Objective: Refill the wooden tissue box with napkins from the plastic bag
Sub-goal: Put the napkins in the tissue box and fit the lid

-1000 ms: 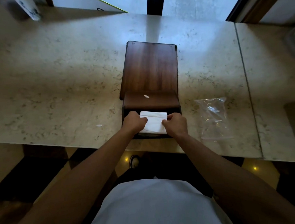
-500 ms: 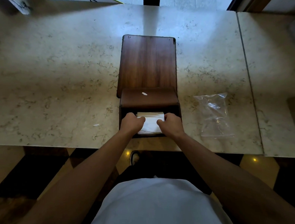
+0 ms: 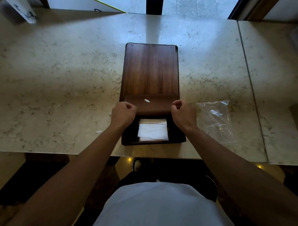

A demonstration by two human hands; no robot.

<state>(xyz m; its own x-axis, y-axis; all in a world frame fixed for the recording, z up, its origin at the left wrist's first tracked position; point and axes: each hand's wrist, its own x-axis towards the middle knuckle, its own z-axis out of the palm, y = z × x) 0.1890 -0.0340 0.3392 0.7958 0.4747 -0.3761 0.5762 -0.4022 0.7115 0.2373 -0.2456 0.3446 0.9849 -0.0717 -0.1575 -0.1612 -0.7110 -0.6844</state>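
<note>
your left hand (image 3: 123, 114) and right hand (image 3: 183, 114) are curled into loose fists at the sides of the wooden tissue box (image 3: 150, 102), each grip closed on nothing. the white napkins (image 3: 152, 130) lie in the box between your wrists. the plastic bag (image 3: 215, 120) lies flat on the table (image 3: 61, 74), right of the box.

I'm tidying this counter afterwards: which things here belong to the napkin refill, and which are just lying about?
Job: wooden tissue box, its wooden lid, napkins, plastic bag.
Lying about: white cylinder, far left; paper scraps on the counter.
</note>
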